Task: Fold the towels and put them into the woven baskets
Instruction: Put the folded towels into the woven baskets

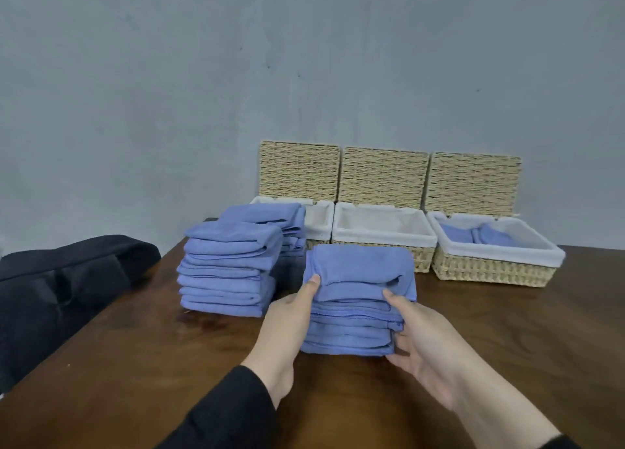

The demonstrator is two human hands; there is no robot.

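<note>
Brown table, right basket — folded towels inside (blue), both hands gripping towel stack

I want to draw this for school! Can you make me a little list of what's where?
hands: left hand and right hand grip the near towel stack by its sides
other towels: two blue stacks further left
baskets: three lined woven baskets, lids up; right basket holds folded towels, middle basket looks empty
table: brown wood
</note>
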